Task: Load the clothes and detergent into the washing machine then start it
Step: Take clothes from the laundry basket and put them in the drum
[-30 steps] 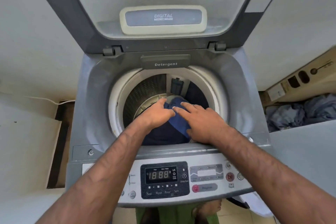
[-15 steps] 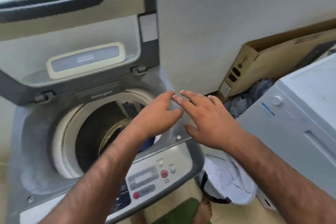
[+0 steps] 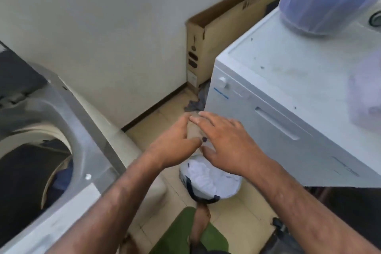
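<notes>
left hand point(image 3: 175, 146), right hand point(image 3: 228, 144): empty, fingers loose | white clothes point(image 3: 206, 173) in basket point(image 3: 204, 199) on floor point(image 3: 167, 113), directly beneath both | right hand judged nearer | washing machine point(image 3: 88, 130) leftward

The washing machine point(image 3: 82, 121) has a smooth grey plastic top with a dull sheen, and its inner ring point(image 3: 41, 130) is cream plastic. The clothes point(image 3: 61, 173) inside are soft dark cloth. The bag point(image 3: 233, 189) holds crumpled white cloth point(image 3: 204, 173). The box point(image 3: 226, 27) is matt brown cardboard. The white appliance point(image 3: 288, 64) looks smooth, its top speckled with dirt. The container point(image 3: 325, 0) is translucent blue plastic. The floor point(image 3: 237, 218) is smooth beige tile, the wall point(image 3: 103, 27) matt
</notes>
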A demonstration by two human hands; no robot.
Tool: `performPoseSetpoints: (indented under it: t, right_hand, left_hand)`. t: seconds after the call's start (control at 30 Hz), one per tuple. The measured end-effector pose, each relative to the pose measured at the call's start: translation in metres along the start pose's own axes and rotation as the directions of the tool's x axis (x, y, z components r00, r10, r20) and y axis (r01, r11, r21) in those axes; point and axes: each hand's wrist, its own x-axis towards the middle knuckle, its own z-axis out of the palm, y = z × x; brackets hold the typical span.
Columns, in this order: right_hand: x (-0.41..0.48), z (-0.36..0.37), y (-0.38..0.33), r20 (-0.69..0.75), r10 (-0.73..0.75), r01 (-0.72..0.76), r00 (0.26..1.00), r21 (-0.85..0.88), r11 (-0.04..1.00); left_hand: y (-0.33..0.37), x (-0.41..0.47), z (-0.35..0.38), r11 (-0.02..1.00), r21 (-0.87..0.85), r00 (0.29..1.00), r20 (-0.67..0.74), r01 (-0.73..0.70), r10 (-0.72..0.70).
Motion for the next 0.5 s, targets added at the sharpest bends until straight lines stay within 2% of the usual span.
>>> performPoseSetpoints:
  t: [0.1,0.2,0.37,0.5]
  right_hand:
    - [-0.004,0.050,0.047,0.131,0.069,-0.073,0.989,0.031,0.997]
    - [-0.006,0.127,0.095,0.298,0.153,-0.181,0.942,0.068,0.981]
    - [0.000,0.287,0.162,0.562,0.223,-0.321,0.796,0.080,0.944]
    - [0.020,0.407,0.203,0.666,0.244,-0.416,0.705,0.109,0.903]
  left_hand:
    - [-0.030,0.036,0.048,0.996,0.011,0.990,0.109,0.088,-0.089]
    - [-0.078,0.075,0.106,0.979,0.009,0.958,0.204,0.204,-0.201]
    - [-0.176,0.155,0.220,0.937,0.033,0.878,0.341,0.347,-0.337]
    - [-0.244,0.223,0.300,0.918,0.047,0.836,0.396,0.394,-0.380]
